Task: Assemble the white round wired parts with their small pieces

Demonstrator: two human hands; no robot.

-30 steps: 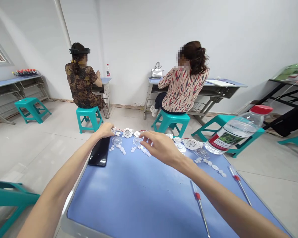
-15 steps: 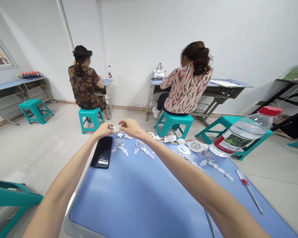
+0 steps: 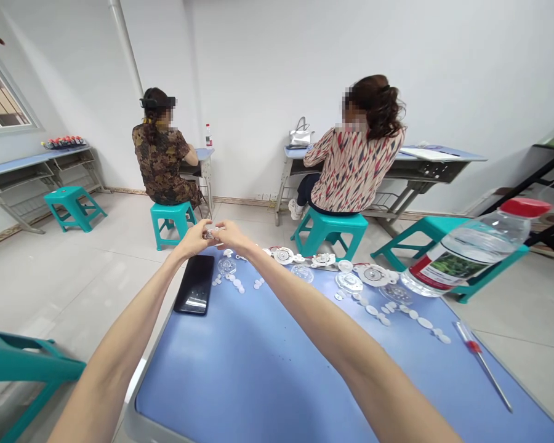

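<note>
My left hand [image 3: 191, 240] and my right hand [image 3: 231, 236] meet above the far left edge of the blue table [image 3: 258, 369]. Both pinch a small white round part [image 3: 209, 233] between their fingertips. Below them lie small white discs [image 3: 233, 282] and clear round parts [image 3: 226, 265]. A black phone [image 3: 195, 291] lies flat just under my left wrist.
More white round assemblies [image 3: 373, 274] line the far edge. A water bottle with a red cap [image 3: 471, 249] stands at the right. A red-handled screwdriver [image 3: 482, 363] lies at the right edge. Two people sit on teal stools [image 3: 330, 227] at desks ahead. A teal stool [image 3: 23, 369] stands at my left.
My right hand left the parts at mid-table and moved left to meet my left hand. Both now pinch the small part together. The view shifted slightly left.
</note>
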